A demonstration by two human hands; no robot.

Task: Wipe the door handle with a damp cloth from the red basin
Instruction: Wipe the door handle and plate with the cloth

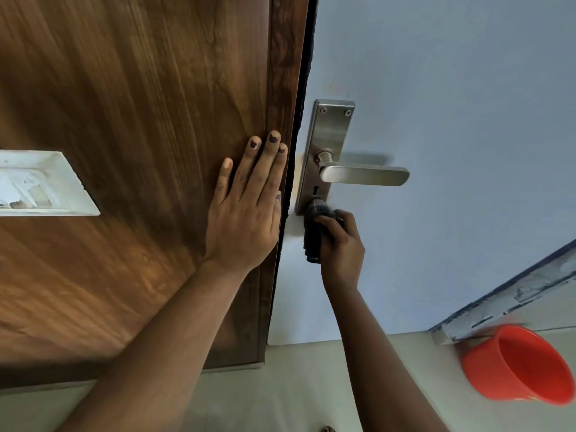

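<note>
A brushed-steel lever door handle (364, 175) on a tall steel backplate (330, 132) is fixed to the pale blue door (452, 104). My right hand (341, 244) grips a dark bunched cloth (313, 232) and presses it against the bottom end of the backplate, just below the keyhole. My left hand (246, 207) lies flat, fingers spread, on the brown wooden panel (124, 120) beside the door edge. The red basin (520, 364) stands on the floor at the lower right, tilted in view; I cannot tell what is inside it.
A white switch plate (40, 183) sits on the wooden panel at the left. A dark gap runs between panel and door. Pale floor tiles (296, 394) lie below. A worn, paint-chipped ledge (511, 300) slants above the basin.
</note>
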